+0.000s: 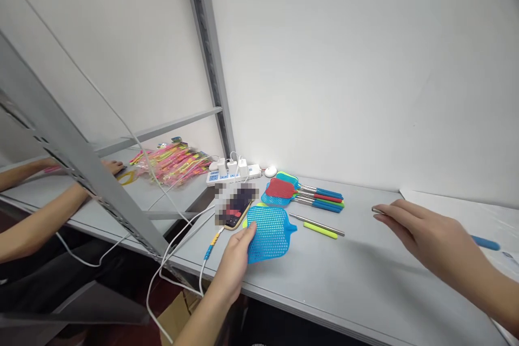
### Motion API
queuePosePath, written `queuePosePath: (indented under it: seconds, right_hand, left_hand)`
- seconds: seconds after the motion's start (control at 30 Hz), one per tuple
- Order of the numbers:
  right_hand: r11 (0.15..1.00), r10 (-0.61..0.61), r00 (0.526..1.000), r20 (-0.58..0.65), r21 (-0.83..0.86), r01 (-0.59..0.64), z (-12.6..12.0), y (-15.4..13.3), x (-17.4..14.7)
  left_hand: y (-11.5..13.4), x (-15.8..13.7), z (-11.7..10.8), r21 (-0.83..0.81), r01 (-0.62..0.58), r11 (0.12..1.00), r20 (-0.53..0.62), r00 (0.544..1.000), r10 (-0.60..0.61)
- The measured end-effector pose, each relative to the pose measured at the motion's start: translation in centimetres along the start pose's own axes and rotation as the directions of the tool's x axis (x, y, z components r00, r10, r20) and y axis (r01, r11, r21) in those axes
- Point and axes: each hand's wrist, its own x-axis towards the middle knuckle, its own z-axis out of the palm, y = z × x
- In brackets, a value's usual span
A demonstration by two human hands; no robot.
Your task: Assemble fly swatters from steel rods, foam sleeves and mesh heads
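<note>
My left hand (239,254) is closed on the edge of a blue fly swatter head (270,233), a perforated piece with a short neck pointing right and no rod in it. Yellow-green edges peek out behind it. My right hand (425,232) pinches a thin metal rod (377,211), whose tip pokes out at the fingertips. Past the wrist a blue handle (486,243) shows, roughly in line with the rod; the hand hides the stretch between. On the table between my hands lie a loose metal rod (320,224) and a yellow-green handle (320,230).
Several fly swatters (320,194) lie stacked near the wall. A phone (239,211), a power strip (251,171) and white cables are at left. Beyond the grey shelf post (81,135), another person's arms (52,213) reach near bagged colourful items (174,162).
</note>
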Motion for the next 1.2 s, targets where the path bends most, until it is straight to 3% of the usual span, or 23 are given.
queuePosePath:
  seconds: [0.07,0.13,0.23,0.3,0.37,0.43,0.5,0.63,0.7,0.73,0.93,1.2]
  right_hand:
    - [1.0,-0.006,0.995,0.103,0.021,0.003,0.5,-1.9,0.4]
    - [0.992,-0.122,0.974,0.192,0.051,0.114,1.4,-5.0,0.8]
    - [0.947,-0.32,0.893,0.317,0.068,0.315,3.4,-9.5,1.4]
    - [0.912,-0.402,0.846,0.349,0.072,0.404,4.8,-10.9,1.6]
    - [0.894,-0.439,0.831,0.343,0.07,0.443,6.4,-11.0,1.9]
    - [0.896,-0.436,0.844,0.313,0.065,0.439,8.0,-10.3,2.3]
    - [0.91,-0.408,0.865,0.293,0.055,0.411,9.5,-9.8,3.1]
    - [0.927,-0.36,0.857,0.368,0.042,0.372,12.3,-10.7,5.3]
    - [0.924,-0.365,0.829,0.424,0.06,0.377,13.6,-11.9,6.4]
    - [0.922,-0.374,0.813,0.446,0.078,0.38,14.2,-12.5,6.9]
    - [0.938,-0.346,0.785,0.514,0.184,0.293,16.6,-14.1,7.7]
    - [0.945,-0.291,0.806,0.515,0.287,0.158,15.2,-13.4,7.7]
  left_hand:
    - [-0.2,0.5,-0.4,-0.016,0.089,0.996,0.066,0.994,-0.088]
    - [-0.7,0.9,-0.2,-0.008,0.145,0.989,0.127,0.982,-0.143]
    - [-1.4,1.5,0.1,0.055,0.188,0.981,0.214,0.957,-0.195]
    - [-1.5,2.1,-0.2,0.078,0.213,0.974,0.225,0.948,-0.225]
    - [-1.4,2.6,-0.9,0.079,0.204,0.976,0.179,0.96,-0.215]
    - [-1.3,2.9,-1.7,0.139,0.08,0.987,0.107,0.99,-0.095]
    - [-1.3,2.9,-2.6,0.28,-0.136,0.95,0.018,0.99,0.137]
    - [-2.2,2.3,-3.7,0.51,-0.459,0.727,-0.034,0.834,0.55]
    - [-2.5,2.2,-3.9,0.593,-0.538,0.599,0.041,0.763,0.645]
    - [-2.6,2.2,-3.9,0.635,-0.552,0.54,0.096,0.75,0.654]
    - [-2.3,3.0,-3.7,0.768,-0.553,0.322,0.368,0.794,0.484]
    - [-2.9,4.0,-3.2,0.831,-0.52,0.196,0.443,0.833,0.331]
